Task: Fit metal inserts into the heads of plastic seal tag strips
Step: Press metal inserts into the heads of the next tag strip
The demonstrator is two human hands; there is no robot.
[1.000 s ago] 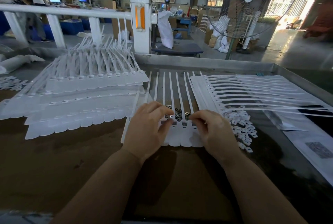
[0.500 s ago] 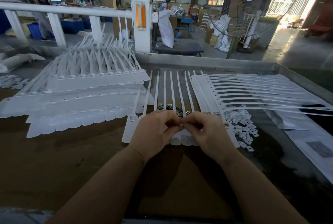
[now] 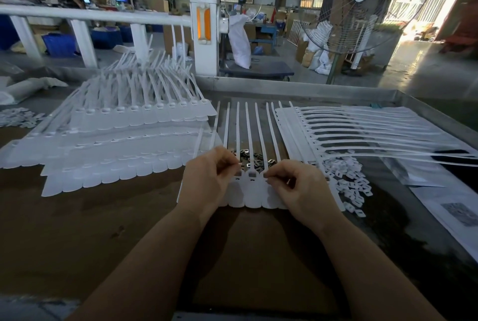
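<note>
- Centrally, a joined row of white plastic seal tag strips [image 3: 254, 195] is lying flat on the brown work surface [image 3: 108, 222], rounded tag ends pointing toward the lower edge and thin tails running toward the top; about seven tails are showing, and the heads have small rectangular slots.
- Just above the heads, between the tails, a loose pile of small dark shiny metal inserts [image 3: 252, 159] is sitting; too many and too small to count.
- Over the heads, the left hand [image 3: 209, 178] is curling its fingers with thumb and forefinger pinched together; what it is pinching is too small to tell.
- Beside it, the right hand [image 3: 301, 188] is curling likewise, fingertips pinching at a strip head; any insert there is not discernible.
- At centre right, a heap of small white plastic bits [image 3: 348, 181] is lying just beside the row.
- Farther right, another sheet of strips [image 3: 362, 129] is lying with tails fanning rightward.
- At left, layered stacks of strips [image 3: 124, 145] are overlapping, their tails arching upward.
- At upper right, a round wire-caged fan [image 3: 359, 2] is standing behind the bench.
</note>
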